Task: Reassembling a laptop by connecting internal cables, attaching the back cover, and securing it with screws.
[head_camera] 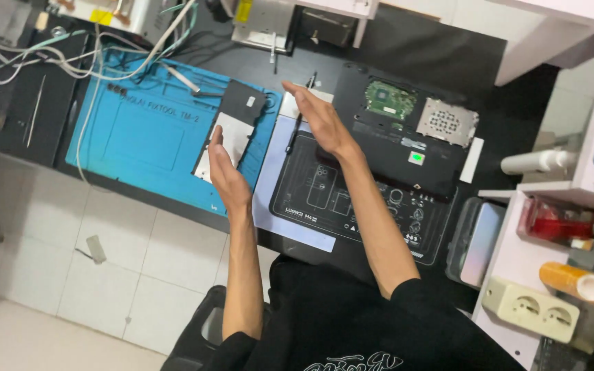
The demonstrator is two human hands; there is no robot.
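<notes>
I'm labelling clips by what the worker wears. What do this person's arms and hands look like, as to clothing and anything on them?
Both arms are bare from the upper arm down. The left hand and right hand carry no gloves, and no rings, watch or bracelet show. The black short sleeves belong to a black T-shirt with pale lettering on its front. Both arms look slim.

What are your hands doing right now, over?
Left hand open, empty, above the metal plate on the blue mat. Right hand open, empty, over the black mat. Opened laptop beside it.
</notes>
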